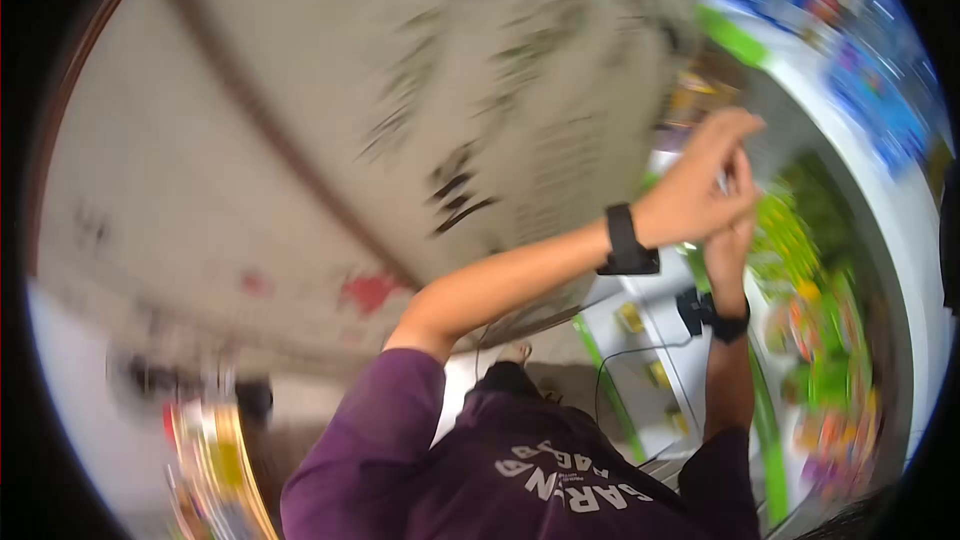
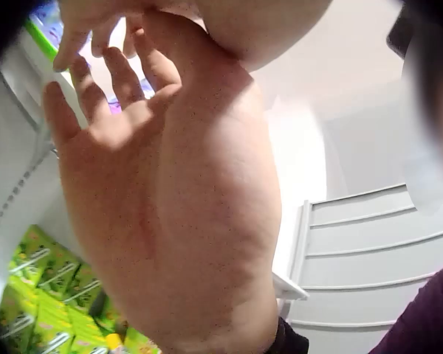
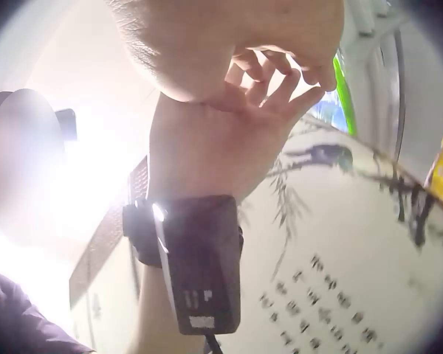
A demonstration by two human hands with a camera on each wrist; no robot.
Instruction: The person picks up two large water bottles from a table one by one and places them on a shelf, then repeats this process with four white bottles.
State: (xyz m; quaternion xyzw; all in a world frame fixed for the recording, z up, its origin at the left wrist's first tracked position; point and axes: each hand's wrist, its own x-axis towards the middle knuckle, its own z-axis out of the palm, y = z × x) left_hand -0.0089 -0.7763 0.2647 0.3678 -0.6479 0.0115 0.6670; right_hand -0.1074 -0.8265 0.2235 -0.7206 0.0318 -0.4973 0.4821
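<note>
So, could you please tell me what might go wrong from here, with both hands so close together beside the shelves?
The cable from the black device on the right wrist could snag on a green shelf edge if that arm swings.

The left hand and right hand overlap in the head view, so one might hide the other's finger work.

The green packs seem near the hands and might get knocked, though depth is hard to judge.
</note>
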